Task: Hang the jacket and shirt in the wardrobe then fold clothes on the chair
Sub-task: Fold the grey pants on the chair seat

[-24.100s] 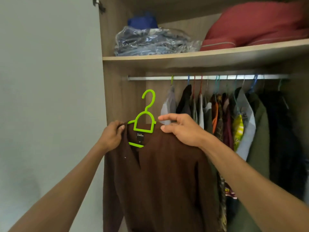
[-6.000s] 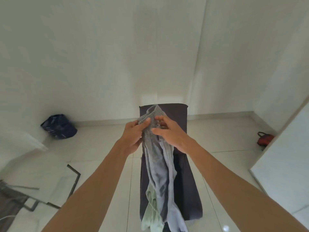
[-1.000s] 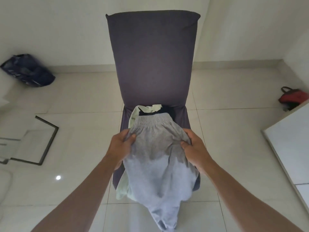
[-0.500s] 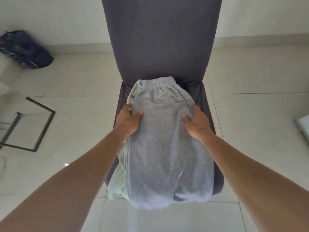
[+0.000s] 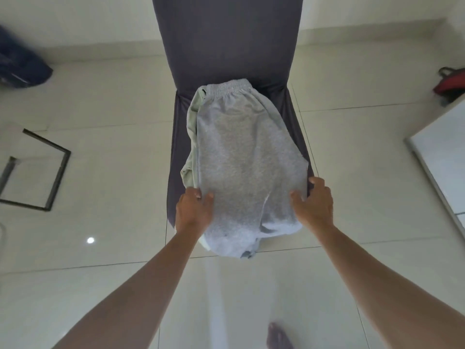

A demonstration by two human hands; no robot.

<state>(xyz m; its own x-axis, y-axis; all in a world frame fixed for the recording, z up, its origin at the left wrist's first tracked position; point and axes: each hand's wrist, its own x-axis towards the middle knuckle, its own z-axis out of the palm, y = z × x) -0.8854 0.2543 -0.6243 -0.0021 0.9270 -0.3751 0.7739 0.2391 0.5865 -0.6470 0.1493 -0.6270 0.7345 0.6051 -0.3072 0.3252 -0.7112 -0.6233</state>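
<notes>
Grey sweatpants (image 5: 241,157) lie spread on the seat of a dark purple-grey covered chair (image 5: 226,41), waistband toward the backrest, lower part hanging over the front edge. A pale green garment (image 5: 192,122) peeks out beneath them on the left. My left hand (image 5: 192,212) grips the pants' left edge near the seat front, thumb on top of the fabric. My right hand (image 5: 314,205) grips the right edge, fingers curled around it.
White tiled floor all round. A dark blue bag (image 5: 20,69) lies at the far left by the wall, a red bag (image 5: 450,84) at the far right. A black metal frame (image 5: 50,172) lies left, a white panel (image 5: 442,157) right. My foot (image 5: 278,336) shows below.
Both hands have slid down the pants from the middle of the seat to its front edge. The view has shifted slightly.
</notes>
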